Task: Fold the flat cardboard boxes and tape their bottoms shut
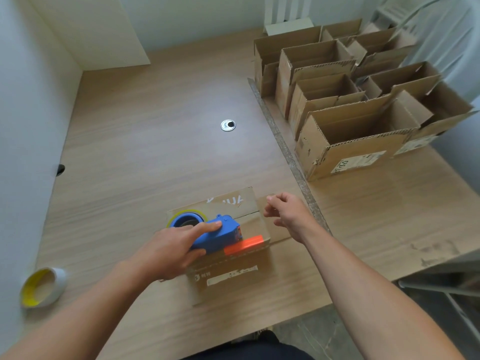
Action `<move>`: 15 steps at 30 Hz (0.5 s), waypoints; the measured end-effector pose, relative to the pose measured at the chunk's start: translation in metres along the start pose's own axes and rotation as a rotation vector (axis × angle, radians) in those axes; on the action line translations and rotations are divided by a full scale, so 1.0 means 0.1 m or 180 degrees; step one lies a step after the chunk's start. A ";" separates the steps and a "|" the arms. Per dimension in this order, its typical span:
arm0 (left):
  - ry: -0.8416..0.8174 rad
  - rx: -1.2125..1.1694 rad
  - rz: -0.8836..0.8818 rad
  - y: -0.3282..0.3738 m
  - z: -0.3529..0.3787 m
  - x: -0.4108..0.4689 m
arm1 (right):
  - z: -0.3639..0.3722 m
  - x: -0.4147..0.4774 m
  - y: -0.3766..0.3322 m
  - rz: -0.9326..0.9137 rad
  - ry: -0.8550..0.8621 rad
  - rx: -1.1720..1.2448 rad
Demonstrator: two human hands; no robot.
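A small cardboard box [233, 271] stands bottom-up near the table's front edge, its flaps folded closed. On top of it lies a blue tape dispenser [218, 233] with an orange blade guard and a yellow-edged roll. My left hand [174, 248] grips the dispenser's handle, index finger stretched along its top. My right hand [288, 214] hovers just right of the box's far corner, fingers loosely curled, holding nothing that I can see.
Several folded open-topped boxes [353, 133] stand in rows on the right part of the table [145, 141]. A spare tape roll [42, 287] lies at the front left. A round cable grommet [228, 125] sits mid-table. A metal strip [285, 154] divides the two table halves.
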State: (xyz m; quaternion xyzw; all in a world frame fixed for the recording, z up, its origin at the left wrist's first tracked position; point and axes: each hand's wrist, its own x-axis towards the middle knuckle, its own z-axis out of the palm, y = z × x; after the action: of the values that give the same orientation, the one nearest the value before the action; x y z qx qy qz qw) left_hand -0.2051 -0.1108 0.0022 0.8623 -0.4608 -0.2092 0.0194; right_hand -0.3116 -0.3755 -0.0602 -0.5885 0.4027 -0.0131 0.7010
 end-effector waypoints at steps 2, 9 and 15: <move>-0.0031 -0.0047 -0.0028 0.02 -0.03 0.00 | 0.01 0.03 0.00 0.0021 0.0007 -0.0061; -0.0161 -0.0133 -0.0085 0.03 -0.07 0.01 | 0.07 0.08 0.09 -0.0058 0.0189 -0.0299; -0.0204 -0.0072 -0.0136 0.05 -0.07 0.01 | 0.16 0.11 0.20 0.0082 0.0302 -0.0387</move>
State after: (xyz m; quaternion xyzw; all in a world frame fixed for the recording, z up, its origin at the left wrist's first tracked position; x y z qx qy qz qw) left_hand -0.2057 -0.1151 0.0099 0.8645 -0.4403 -0.2422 0.0098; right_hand -0.3044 -0.3618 -0.0833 -0.6235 0.4430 -0.0075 0.6442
